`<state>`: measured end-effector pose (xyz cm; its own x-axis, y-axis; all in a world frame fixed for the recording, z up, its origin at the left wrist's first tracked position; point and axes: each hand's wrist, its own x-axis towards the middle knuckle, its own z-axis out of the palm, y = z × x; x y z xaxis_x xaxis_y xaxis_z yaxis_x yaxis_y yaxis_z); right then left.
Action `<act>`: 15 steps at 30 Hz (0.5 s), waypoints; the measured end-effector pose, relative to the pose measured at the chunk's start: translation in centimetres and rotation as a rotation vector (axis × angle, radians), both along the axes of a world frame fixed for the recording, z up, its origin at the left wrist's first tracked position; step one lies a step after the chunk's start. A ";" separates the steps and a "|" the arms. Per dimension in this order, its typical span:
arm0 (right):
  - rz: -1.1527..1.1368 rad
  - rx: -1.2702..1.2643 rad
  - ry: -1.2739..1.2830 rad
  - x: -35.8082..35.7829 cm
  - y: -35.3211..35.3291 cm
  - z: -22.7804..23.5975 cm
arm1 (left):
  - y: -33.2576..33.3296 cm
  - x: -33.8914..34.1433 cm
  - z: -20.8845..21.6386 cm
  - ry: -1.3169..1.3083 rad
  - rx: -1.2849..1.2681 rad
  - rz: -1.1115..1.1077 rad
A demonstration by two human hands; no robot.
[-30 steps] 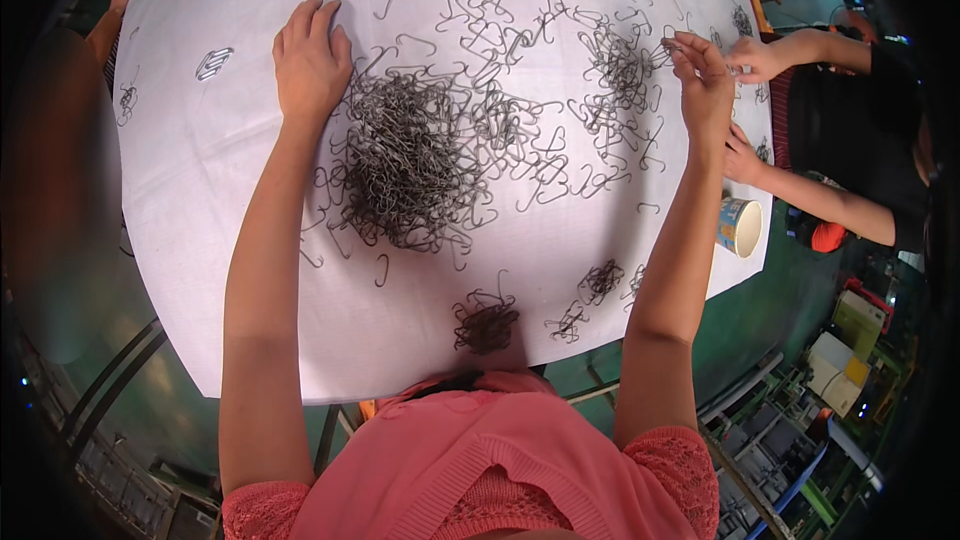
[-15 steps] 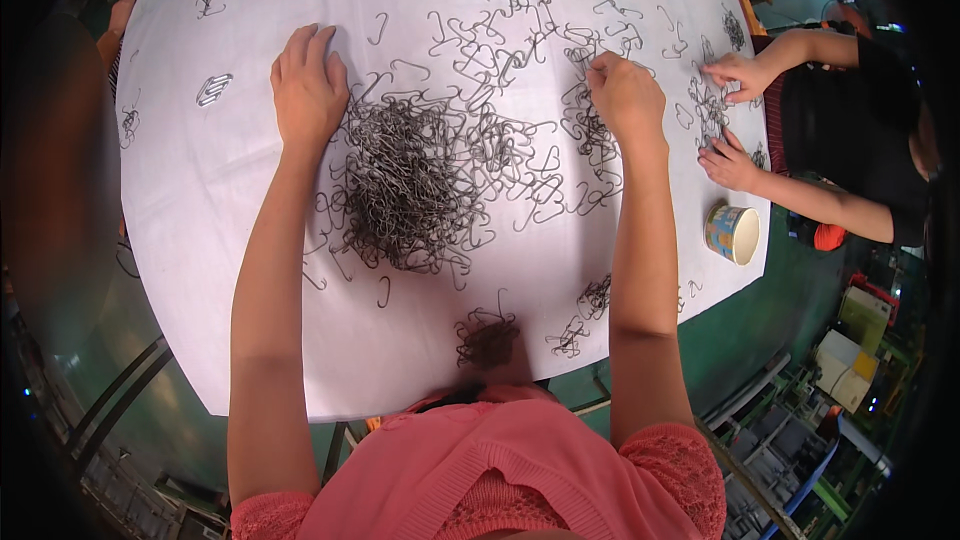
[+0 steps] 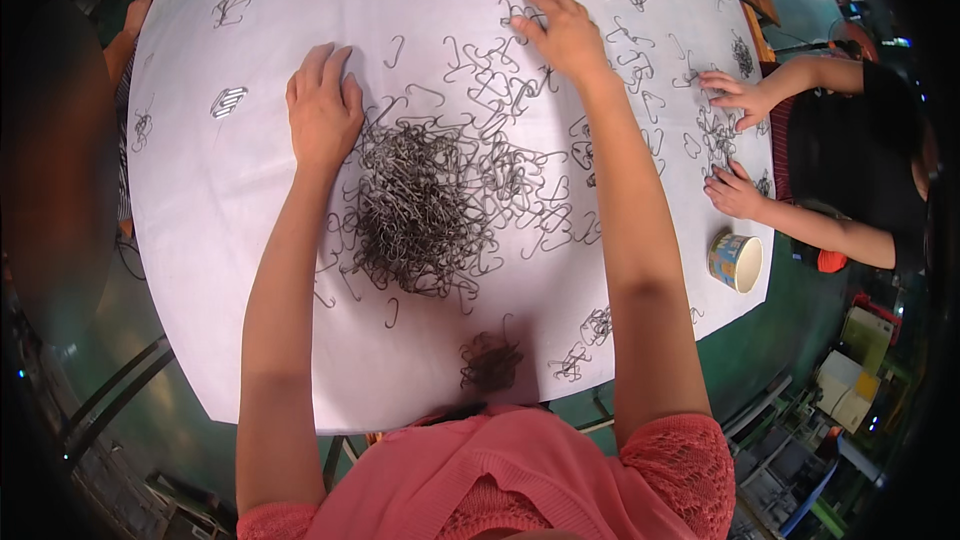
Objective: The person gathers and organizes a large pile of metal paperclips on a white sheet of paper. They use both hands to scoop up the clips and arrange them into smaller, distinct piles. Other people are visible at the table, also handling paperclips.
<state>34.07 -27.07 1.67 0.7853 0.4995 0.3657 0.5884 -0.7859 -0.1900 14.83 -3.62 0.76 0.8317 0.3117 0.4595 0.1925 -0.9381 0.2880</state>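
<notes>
Wire hooks (image 3: 415,205) lie heaped between the tabletop's (image 3: 230,290) centre and near edge. The left hand (image 3: 325,110) — digits apart — rests beside them; the right hand (image 3: 563,32), thumb and fingers apart, is at loose hooks farther out. Interlocked ends could drag extras. A co-worker's hands (image 3: 738,98) and a paper cup (image 3: 735,262) restrict the right edge.

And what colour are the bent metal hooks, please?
The bent metal hooks are dark grey, best seen in the head view.
</notes>
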 end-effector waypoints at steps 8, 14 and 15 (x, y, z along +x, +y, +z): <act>0.055 0.111 0.250 -6.1 -4.5 2.1 | 0.3 -0.1 -0.1 0.001 0.002 0.001; -0.218 0.041 0.201 -4.6 -8.9 2.0 | 0.3 0.1 -0.3 -0.011 0.005 -0.001; -0.191 0.065 0.172 -4.5 -8.9 1.9 | 0.3 0.2 -0.2 -0.010 0.007 -0.003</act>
<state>29.53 -35.98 3.52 0.9164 0.3161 0.2456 0.3854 -0.8625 -0.3280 14.99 -3.30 0.52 0.8278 0.3059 0.4702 0.1869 -0.9407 0.2829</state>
